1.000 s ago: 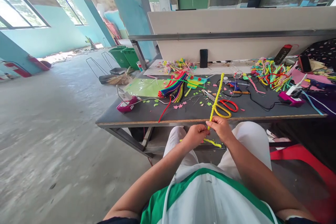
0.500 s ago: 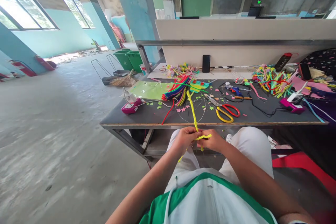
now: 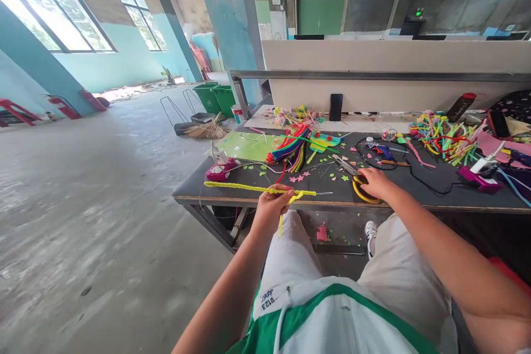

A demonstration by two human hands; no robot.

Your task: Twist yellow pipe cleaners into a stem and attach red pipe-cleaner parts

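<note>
Nearest us, at the near edge of the table (image 3: 418,193), our left hand (image 3: 271,210) is clamped on the long, fuzzy yellow chenille stem (image 3: 232,185), whose long arm reaches left, a short one right, while a thin tail hangs below the fingers. We would do well to pinch right where the pieces meet, so the join cannot twist or slide, and to let the tail hang free. Farther to the right, our right hand (image 3: 378,185) is over the handles of the metal scissors (image 3: 345,165), one loop yellow; we cannot tell whether its fingers have closed. If we lift them, both loops should be seated first, with the blades together and pointing away from the left hand. A low, level lift should spare the small pink paper stars (image 3: 298,177) left of the blades and avoid snagging the thin black cable (image 3: 431,182) on the right. Farther back, the blue glue gun (image 3: 384,151) lies beyond the handles, so we should draw the scissors toward ourselves rather than push them far.
</note>
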